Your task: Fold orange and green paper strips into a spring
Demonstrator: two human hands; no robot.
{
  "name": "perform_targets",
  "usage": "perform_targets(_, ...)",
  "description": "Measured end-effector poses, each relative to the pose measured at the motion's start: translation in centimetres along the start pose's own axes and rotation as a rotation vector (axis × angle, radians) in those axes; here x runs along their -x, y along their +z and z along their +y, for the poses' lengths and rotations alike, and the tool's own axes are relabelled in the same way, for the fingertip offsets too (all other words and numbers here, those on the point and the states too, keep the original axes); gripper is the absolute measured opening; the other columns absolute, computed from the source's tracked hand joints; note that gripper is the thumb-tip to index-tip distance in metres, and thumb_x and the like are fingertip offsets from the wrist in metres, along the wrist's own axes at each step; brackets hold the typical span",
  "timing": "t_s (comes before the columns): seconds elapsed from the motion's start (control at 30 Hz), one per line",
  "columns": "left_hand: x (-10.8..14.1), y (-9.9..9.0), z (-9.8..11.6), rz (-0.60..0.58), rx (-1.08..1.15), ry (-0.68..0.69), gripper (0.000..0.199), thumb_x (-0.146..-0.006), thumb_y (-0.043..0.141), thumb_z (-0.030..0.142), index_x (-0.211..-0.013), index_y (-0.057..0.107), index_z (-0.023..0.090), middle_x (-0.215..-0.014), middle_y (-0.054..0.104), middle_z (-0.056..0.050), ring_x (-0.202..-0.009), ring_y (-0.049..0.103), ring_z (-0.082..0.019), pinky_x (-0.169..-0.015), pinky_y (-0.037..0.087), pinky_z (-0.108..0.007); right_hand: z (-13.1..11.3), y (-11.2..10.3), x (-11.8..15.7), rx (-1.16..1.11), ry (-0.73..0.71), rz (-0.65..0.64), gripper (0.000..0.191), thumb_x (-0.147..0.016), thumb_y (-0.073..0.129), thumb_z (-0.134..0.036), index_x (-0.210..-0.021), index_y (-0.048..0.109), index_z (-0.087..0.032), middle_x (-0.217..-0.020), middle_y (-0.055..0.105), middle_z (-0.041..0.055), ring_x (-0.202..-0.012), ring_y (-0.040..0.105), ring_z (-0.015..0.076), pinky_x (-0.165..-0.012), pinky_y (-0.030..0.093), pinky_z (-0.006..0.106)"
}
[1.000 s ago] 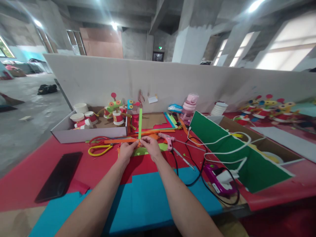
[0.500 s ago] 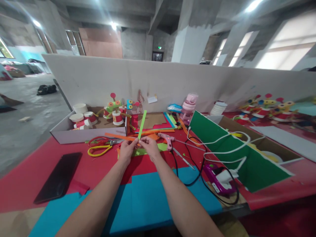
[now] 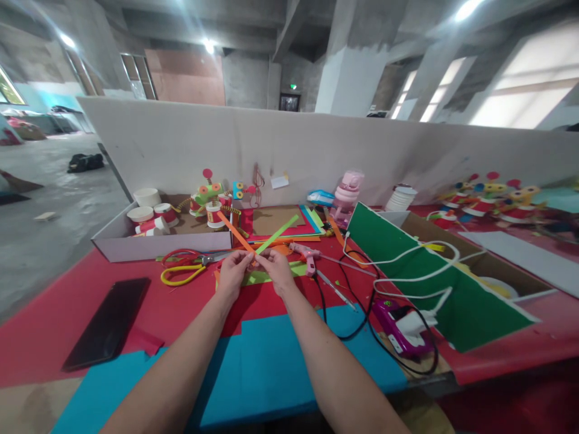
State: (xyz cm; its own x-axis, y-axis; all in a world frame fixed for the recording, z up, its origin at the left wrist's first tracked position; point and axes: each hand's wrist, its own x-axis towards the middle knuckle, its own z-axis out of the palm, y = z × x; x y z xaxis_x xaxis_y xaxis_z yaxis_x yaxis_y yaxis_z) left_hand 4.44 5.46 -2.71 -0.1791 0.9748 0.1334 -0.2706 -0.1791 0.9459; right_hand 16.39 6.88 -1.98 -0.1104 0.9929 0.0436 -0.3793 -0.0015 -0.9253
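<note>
Two paper strips meet at my fingertips above the red table. The orange strip [image 3: 236,231] slants up to the left, and the green strip [image 3: 279,233] slants up to the right. My left hand [image 3: 234,272] pinches the joined ends beside the orange strip. Close against it, my right hand [image 3: 275,269] pinches at the same spot, by the green strip. The exact overlap of the strips is hidden by the fingers. Green paper pieces [image 3: 296,269] lie on the table behind my hands. Just right of them rests a pink glue gun [image 3: 309,255].
Yellow-handled scissors [image 3: 183,275] and a black phone [image 3: 107,322] lie left. A white box [image 3: 163,249] holds paper cups. Blue sheets [image 3: 271,361] lie under my forearms. To the right are a purple power strip [image 3: 400,331], cables and a green-sided box [image 3: 434,277].
The green strip has tilted from nearly upright to the right. The orange strip has swung from nearly flat to a steeper upward slant. My hands have stayed close together.
</note>
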Motion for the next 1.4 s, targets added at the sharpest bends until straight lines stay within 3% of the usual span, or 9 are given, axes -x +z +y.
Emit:
perform_targets(0.17, -0.1, -0.3, 0.1, 0.017, -0.115, 0.035, 0.034, -0.06, 0.082, 0.044, -0.066, 0.064, 0.016, -0.055, 0.057, 0.003, -0.051, 0.047, -0.009, -0.051, 0.035, -0.021, -0.3, -0.1, 0.1, 0.032, 0.023, -0.013, 0.038, -0.051, 0.086, -0.04, -0.069, 0.062, -0.017, -0.058, 0.062, -0.0044, -0.054, 0.058, 0.011, -0.063, 0.053, 0.027)
perform_targets(0.3, 0.1, 0.0, 0.3, 0.011, -0.053, 0.007, 0.038, -0.064, 0.077, 0.051, -0.073, 0.065, 0.017, -0.059, 0.06, 0.002, -0.053, 0.051, -0.01, -0.055, 0.039, -0.022, -0.3, -0.1, 0.1, 0.033, 0.006, 0.002, 0.038, -0.052, 0.085, -0.041, -0.071, 0.064, -0.017, -0.06, 0.065, -0.0024, -0.058, 0.062, 0.0142, -0.066, 0.055, 0.031)
perform_targets(0.5, 0.1, 0.0, 0.3, -0.021, -0.121, 0.029, 0.035, -0.059, 0.081, 0.046, -0.07, 0.065, 0.017, -0.06, 0.062, 0.001, -0.055, 0.051, -0.011, -0.055, 0.037, -0.022, 0.0, 0.0, 0.1, 0.021, 0.001, 0.005, 0.036, -0.053, 0.084, -0.042, -0.068, 0.062, -0.017, -0.058, 0.064, -0.0023, -0.058, 0.062, 0.0142, -0.067, 0.054, 0.031)
perform_targets(0.73, 0.3, 0.1, 0.5, -0.012, -0.036, 0.005, 0.039, -0.07, 0.072, 0.056, -0.069, 0.065, 0.018, -0.059, 0.058, 0.002, -0.054, 0.05, -0.011, -0.057, 0.04, -0.024, 0.5, -0.1, -0.4, 0.005, -0.024, 0.076, 0.038, -0.053, 0.083, -0.044, -0.069, 0.062, -0.017, -0.06, 0.066, -0.0011, -0.057, 0.062, 0.0141, -0.064, 0.052, 0.029)
perform_targets(0.9, 0.3, 0.1, 0.4, -0.047, -0.134, 0.054, 0.033, -0.064, 0.08, 0.046, -0.07, 0.065, 0.017, -0.061, 0.061, 0.001, -0.056, 0.051, -0.011, -0.055, 0.038, -0.022, 0.7, 0.0, -0.4, -0.006, -0.031, 0.066, 0.037, -0.054, 0.083, -0.043, -0.069, 0.063, -0.016, -0.061, 0.066, -0.0005, -0.057, 0.061, 0.0136, -0.063, 0.052, 0.028)
perform_targets(1.03, 0.2, 0.0, 0.3, -0.029, -0.141, 0.081, 0.034, -0.067, 0.076, 0.049, -0.065, 0.065, 0.017, -0.057, 0.06, 0.001, -0.055, 0.05, -0.011, -0.056, 0.038, -0.023, 0.6, 0.1, -0.3, 0.008, -0.032, 0.059, 0.035, -0.055, 0.084, -0.041, -0.068, 0.064, -0.015, -0.058, 0.065, -0.0009, -0.055, 0.06, 0.013, -0.062, 0.051, 0.027)
perform_targets(1.23, 0.3, 0.2, 0.6, -0.014, -0.069, 0.017, 0.034, -0.061, 0.08, 0.047, -0.073, 0.066, 0.018, -0.063, 0.062, 0.001, -0.056, 0.051, -0.011, -0.057, 0.039, -0.023, 0.6, 0.2, -0.3, 0.001, -0.046, 0.072, 0.036, -0.054, 0.083, -0.043, -0.065, 0.063, -0.016, -0.057, 0.065, -0.0007, -0.055, 0.06, 0.0131, -0.06, 0.051, 0.027)
perform_targets(1.4, 0.4, 0.3, 0.8, -0.001, -0.119, 0.032, 0.03, -0.059, 0.08, 0.043, -0.067, 0.066, 0.017, -0.058, 0.06, 0.001, -0.054, 0.049, -0.01, -0.055, 0.036, -0.022, 0.5, 0.2, -0.1, 0.065, -0.077, 0.099, 0.035, -0.057, 0.081, -0.046, -0.067, 0.065, -0.016, -0.06, 0.066, -0.0005, -0.056, 0.059, 0.0124, -0.059, 0.049, 0.026)
